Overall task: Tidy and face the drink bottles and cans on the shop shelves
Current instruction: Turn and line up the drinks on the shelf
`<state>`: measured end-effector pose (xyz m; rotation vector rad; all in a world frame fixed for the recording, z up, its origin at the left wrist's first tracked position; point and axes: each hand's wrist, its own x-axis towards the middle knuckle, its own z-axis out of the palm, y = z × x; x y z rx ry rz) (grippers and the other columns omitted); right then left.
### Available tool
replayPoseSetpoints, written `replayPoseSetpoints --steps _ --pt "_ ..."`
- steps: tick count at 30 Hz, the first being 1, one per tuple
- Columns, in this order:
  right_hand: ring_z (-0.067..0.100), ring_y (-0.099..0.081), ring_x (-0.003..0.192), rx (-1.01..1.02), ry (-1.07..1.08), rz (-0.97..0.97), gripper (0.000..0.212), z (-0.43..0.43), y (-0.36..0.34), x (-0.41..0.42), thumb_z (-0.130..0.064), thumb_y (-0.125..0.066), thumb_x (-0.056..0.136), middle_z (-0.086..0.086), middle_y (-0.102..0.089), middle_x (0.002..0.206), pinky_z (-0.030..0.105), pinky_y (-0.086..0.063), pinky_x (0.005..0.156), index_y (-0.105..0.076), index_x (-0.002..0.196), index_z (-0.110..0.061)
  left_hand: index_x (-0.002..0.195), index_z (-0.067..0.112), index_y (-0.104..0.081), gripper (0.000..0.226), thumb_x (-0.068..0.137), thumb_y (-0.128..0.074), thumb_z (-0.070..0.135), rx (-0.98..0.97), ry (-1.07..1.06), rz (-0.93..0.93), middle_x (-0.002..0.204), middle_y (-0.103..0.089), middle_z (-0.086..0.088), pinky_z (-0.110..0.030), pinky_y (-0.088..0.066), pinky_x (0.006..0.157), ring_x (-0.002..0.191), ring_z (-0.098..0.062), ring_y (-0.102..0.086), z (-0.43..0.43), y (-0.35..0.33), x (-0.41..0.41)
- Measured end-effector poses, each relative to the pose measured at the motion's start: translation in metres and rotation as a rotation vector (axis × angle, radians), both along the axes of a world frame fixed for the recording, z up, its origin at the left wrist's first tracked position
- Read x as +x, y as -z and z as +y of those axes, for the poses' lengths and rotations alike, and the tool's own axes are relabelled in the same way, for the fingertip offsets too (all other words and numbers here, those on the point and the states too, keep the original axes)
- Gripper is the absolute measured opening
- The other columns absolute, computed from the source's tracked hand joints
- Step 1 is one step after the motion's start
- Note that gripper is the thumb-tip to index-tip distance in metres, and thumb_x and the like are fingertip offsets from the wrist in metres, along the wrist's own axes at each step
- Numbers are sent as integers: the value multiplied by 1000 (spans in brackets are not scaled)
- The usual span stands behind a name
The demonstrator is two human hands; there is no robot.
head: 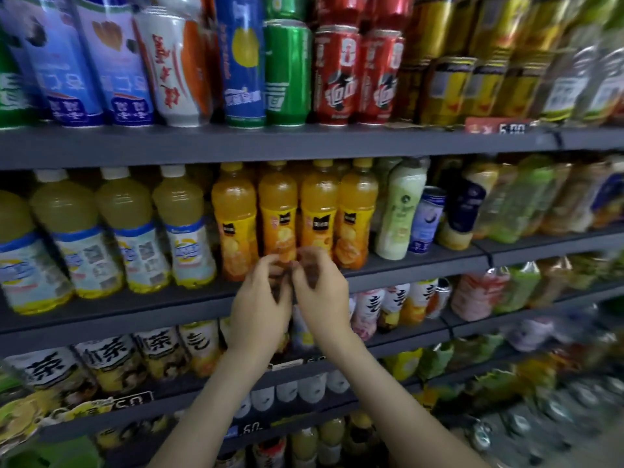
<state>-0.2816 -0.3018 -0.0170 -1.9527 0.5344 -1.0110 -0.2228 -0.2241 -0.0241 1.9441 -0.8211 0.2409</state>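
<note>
Four orange juice bottles stand upright in a row at the front of the middle shelf [405, 269], yellow caps up and labels turned outward. The two inner ones, the second orange bottle [278, 211] and the third orange bottle [319, 207], have the hands at their bases. The left hand [260, 300] is raised in front of the foot of the second bottle, its fingers [270, 263] bent and drawn toward the thumb. The right hand [322, 288] is just beside it, in front of the foot of the third bottle, with its fingers [309, 256] curled in the same way. The fingertips of the two hands nearly meet between the two bottles. Motion blur hides whether either hand actually has hold of a bottle or only hovers against the label.

To the left of the orange row stand pale yellow bottles [179, 224] with white caps, and to its right a tilted pale green bottle [400, 211] and a blue and white can [426, 219]. On the shelf above are red cans [337, 76], a green can [287, 72] and gold cans [449, 86]. The shelf below holds tea bottles [162, 352] with large black characters.
</note>
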Motion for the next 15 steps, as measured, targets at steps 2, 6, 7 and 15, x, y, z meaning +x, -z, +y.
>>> replayPoseSetpoints --steps 2,6,7,15 --pt "-3 -56 87 9 72 -13 16 -31 1 -25 -20 -53 94 -13 -61 99 7 -42 70 -54 109 -28 118 24 -51 28 91 -58 24 2 91 -5 103 -61 6 -35 -53 76 90 -13 -60 -31 0 -20" --pt "8 -57 94 44 227 -30 29 -105 2 -75 -20 -54 94 -7 -59 107 8 -40 70 -49 123 -22 119 20 -53 29 90 -58 20 23 177 -3 100 -59 9 -31 -51 77 90 -12 -59 -96 -2 -60" --pt "10 -57 94 52 254 -28 30 -126 3 -85 -19 -55 94 -4 -58 108 7 -38 68 -47 123 -21 120 19 -52 30 90 -58 20 17 181 15 101 -58 8 -30 -51 78 91 -12 -59 -113 -2 -69" --pt "11 -44 122 97 99 90 63 -257 15 -118 -20 -62 90 -3 -45 132 15 -37 88 -30 143 -11 144 8 -27 68 87 -63 18 -5 -59 134 139 -41 -11 -25 -37 95 123 -25 -45 -242 0 -89"
